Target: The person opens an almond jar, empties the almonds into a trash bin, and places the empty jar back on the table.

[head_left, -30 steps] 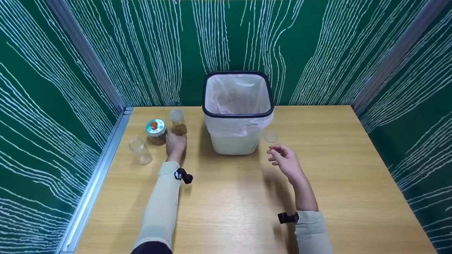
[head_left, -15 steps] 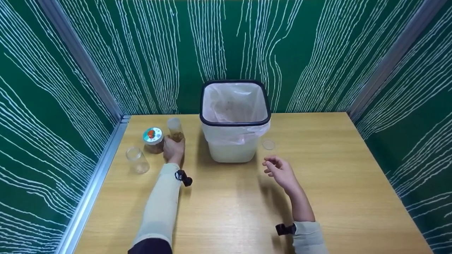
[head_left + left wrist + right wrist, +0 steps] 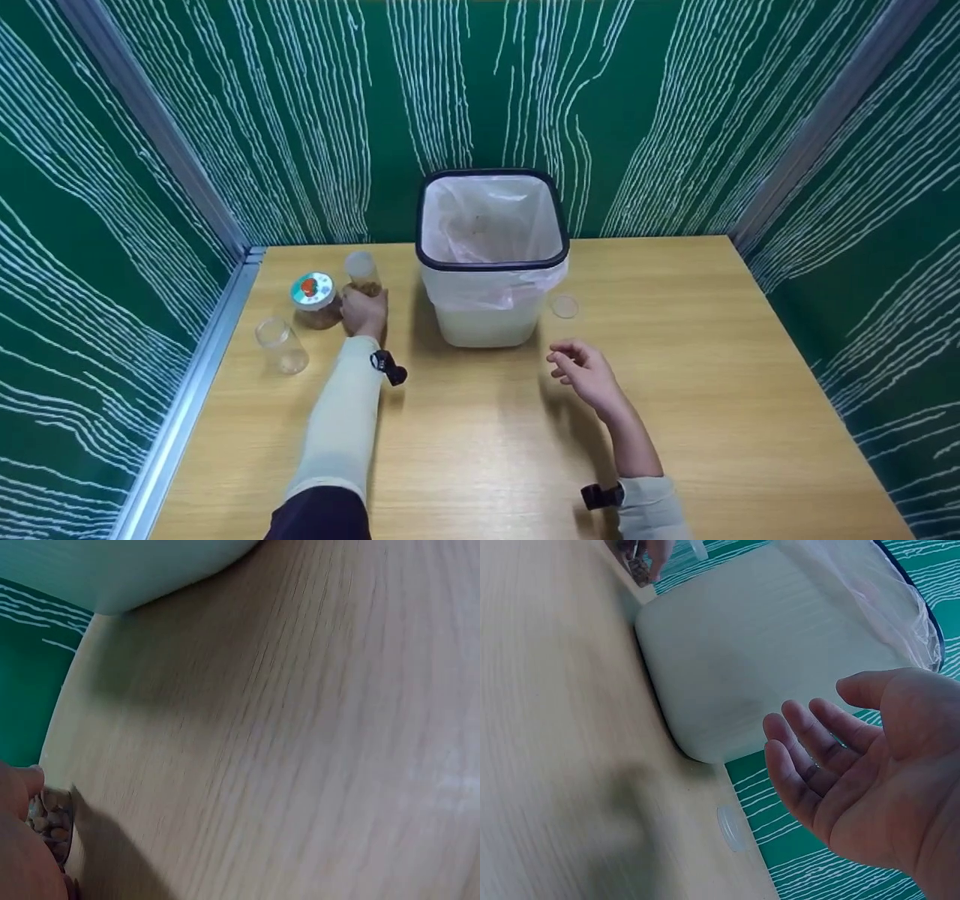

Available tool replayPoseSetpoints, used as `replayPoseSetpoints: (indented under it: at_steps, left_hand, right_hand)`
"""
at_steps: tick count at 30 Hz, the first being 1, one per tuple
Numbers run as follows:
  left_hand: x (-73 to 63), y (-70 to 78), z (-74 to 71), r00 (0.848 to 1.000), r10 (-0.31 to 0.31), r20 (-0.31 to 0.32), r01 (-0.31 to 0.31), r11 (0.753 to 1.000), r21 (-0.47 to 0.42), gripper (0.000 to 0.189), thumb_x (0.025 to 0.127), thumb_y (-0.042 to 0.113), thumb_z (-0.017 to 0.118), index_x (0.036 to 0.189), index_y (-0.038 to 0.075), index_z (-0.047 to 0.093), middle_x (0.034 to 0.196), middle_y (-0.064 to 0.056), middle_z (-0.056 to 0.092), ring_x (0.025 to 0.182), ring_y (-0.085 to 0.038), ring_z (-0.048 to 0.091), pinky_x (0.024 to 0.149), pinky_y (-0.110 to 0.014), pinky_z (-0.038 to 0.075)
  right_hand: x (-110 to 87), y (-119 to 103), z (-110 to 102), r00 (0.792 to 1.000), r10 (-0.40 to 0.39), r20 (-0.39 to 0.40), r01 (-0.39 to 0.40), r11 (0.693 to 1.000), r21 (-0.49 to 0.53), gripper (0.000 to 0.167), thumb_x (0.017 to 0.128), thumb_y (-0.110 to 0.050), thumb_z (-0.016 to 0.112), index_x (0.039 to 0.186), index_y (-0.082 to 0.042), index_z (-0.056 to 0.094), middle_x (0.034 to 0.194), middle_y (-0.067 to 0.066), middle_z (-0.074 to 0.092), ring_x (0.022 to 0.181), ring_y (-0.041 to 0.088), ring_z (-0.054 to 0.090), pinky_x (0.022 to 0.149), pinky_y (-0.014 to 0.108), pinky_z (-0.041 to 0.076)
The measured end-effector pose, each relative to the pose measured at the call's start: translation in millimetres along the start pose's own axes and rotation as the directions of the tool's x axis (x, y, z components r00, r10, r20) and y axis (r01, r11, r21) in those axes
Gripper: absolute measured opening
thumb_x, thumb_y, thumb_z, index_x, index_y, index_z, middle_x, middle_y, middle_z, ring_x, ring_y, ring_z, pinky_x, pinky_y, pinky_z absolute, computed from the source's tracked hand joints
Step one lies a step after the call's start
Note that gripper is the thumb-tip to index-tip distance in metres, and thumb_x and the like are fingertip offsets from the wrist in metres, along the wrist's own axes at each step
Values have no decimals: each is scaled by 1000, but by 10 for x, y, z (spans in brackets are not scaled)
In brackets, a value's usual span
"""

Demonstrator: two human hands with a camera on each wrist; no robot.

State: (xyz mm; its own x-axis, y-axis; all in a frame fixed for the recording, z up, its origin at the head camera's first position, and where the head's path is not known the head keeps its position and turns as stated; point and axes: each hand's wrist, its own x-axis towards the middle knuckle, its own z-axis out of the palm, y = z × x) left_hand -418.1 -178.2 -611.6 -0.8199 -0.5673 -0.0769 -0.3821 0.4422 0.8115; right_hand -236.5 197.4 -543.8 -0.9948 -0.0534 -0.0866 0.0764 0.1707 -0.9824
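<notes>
My left hand [image 3: 365,311] grips a clear jar [image 3: 360,266] with brown nut-like pieces low in it; the hand hides its lower part. In the left wrist view, the brown pieces [image 3: 52,821] show beside the fingers at the frame's edge. Just left of this hand stands a second jar [image 3: 321,315] with dark contents and a turquoise-and-white lid [image 3: 312,289] bearing a red picture. My right hand [image 3: 585,373] hovers over the table with fingers loosely bent and nothing in them. A thin clear disc-shaped lid [image 3: 565,306] lies beyond its fingertips.
A white bin [image 3: 487,326] with a black rim and a clear plastic liner stands at the table's back, between the hands. An uncapped clear jar [image 3: 282,346] is at the left. Green walls with white lines enclose the wooden table [image 3: 465,442].
The right hand has drawn back slightly from the disc-shaped lid. The left hand has edged forward and covers more of the brown pieces. The head view has tilted and shifted a little.
</notes>
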Motion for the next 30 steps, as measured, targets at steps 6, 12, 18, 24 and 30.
replayPoseSetpoints:
  at_steps: [6, 12, 18, 24, 30]
  left_hand:
    - [-29, -50, -73, 999, 32, 26, -32, 999, -25, 60, 85, 36, 73, 132, 8, 47, 126, -11, 58, 117, -31, 53, 100, -46, 40]
    - [-111, -95, -139, 999, 28, 31, -27, 998, -58, 61, 85, 38, 73, 132, 9, 49, 125, -10, 59, 116, -29, 54, 100, -45, 40]
    - [-197, -86, -180, 998, 52, 27, -50, 997, -55, 69, 84, 42, 73, 139, 11, 45, 133, -10, 55, 121, -28, 51, 103, -46, 38]
    - [-328, -76, -216, 993, 113, 28, -111, 992, -55, 73, 82, 43, 75, 141, 13, 44, 135, -10, 54, 123, -27, 51, 102, -45, 40]
    - [-534, -155, -262, 976, 216, 5, -215, 971, -109, 63, 79, 45, 77, 129, 16, 52, 127, -5, 60, 119, -25, 53, 99, -42, 42]
  right_hand:
    - [-141, -136, 30, 1000, -16, -1, 16, 1000, -1, 21, 98, -4, 54, 113, 9, 60, 103, 25, 63, 84, 36, 64, 73, 42, 54]
    - [-170, -155, 51, 1000, -6, 27, 5, 1000, 24, 21, 98, -4, 54, 113, 10, 59, 106, 28, 61, 83, 31, 64, 74, 42, 54]
    - [-181, -160, 69, 999, -21, 24, 21, 1000, 15, 22, 98, -2, 53, 113, 13, 57, 103, 28, 61, 84, 34, 63, 70, 36, 54]
    - [-190, -182, 90, 999, -11, 44, 12, 1000, -8, 25, 99, -5, 52, 116, 13, 57, 103, 23, 63, 88, 38, 62, 75, 41, 54]
    - [-203, -183, 106, 998, -16, 58, 16, 1000, -12, 25, 99, -5, 52, 116, 12, 57, 102, 20, 64, 92, 45, 61, 78, 48, 53]
